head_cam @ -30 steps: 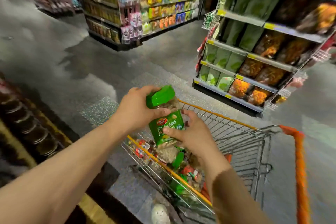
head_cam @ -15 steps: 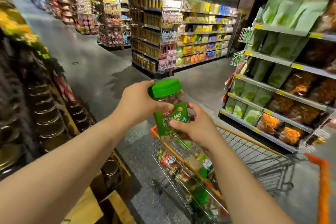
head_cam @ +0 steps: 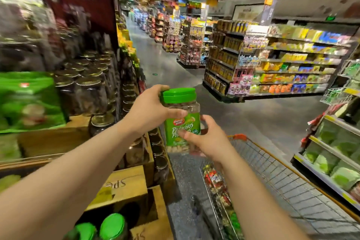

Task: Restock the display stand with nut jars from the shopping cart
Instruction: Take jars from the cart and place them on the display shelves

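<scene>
Over the last second the jar [head_cam: 182,121] has been carried up and away from the shopping cart [head_cam: 272,163]: a second ago it sat low over the cart's near rim, and now it is held upright in mid-air, above and beyond the cart's far left corner, just beside the right edge of the display stand [head_cam: 124,187]. The view has also swung left, bringing the stand's wooden crates and rows of jars into frame. Judged from this, the pick-up step is complete and the transfer toward the stand is under way; placement is not yet done. The left hand [head_cam: 150,111] grips the jar's upper body just under the green lid [head_cam: 178,94], with fingers wrapped round the far side and the thumb across the front. The right hand [head_cam: 204,140] holds the lower part, its thumb pressed on the green label and its fingers curled behind the jar. The remaining stock in the cart is visible only as a blurred strip along the cart's left wall; its count cannot be determined. The stand's contents are motion-blurred, so a free slot cannot be identified. Two green-lidded jars [head_cam: 113,226] at the stand's lower front edge are cut off by the frame. The jar's base is partly hidden by the right hand.
</scene>
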### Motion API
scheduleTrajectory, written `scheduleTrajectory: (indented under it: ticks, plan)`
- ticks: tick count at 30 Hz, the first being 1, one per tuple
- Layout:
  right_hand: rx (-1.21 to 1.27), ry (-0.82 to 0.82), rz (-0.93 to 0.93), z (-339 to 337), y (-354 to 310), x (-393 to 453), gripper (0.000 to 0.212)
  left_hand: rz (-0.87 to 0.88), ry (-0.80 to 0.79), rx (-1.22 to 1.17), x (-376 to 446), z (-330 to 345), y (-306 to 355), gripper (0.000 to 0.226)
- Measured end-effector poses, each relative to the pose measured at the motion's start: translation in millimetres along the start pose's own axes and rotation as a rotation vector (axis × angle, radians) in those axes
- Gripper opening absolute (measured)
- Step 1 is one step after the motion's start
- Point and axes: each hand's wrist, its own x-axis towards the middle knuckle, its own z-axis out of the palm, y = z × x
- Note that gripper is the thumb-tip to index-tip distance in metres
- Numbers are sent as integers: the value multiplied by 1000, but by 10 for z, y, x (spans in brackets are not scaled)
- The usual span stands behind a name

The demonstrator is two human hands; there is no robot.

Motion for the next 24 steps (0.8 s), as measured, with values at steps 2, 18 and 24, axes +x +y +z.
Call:
scheduleTrajectory:
  ticks: [2,18,24]
  plan:
    - [-12,-57,-18,82,-40,-159,70,-26,47,-4,-232,-118,17,88]
    - [-94,-526,-368,1422,-581,-1100,110,-229,295,87,-2050,-1551,-236,99]
    - [-88,-617,-420,2040,-855,-1492,107,-305,423,170,-2668,-2126,-375,113]
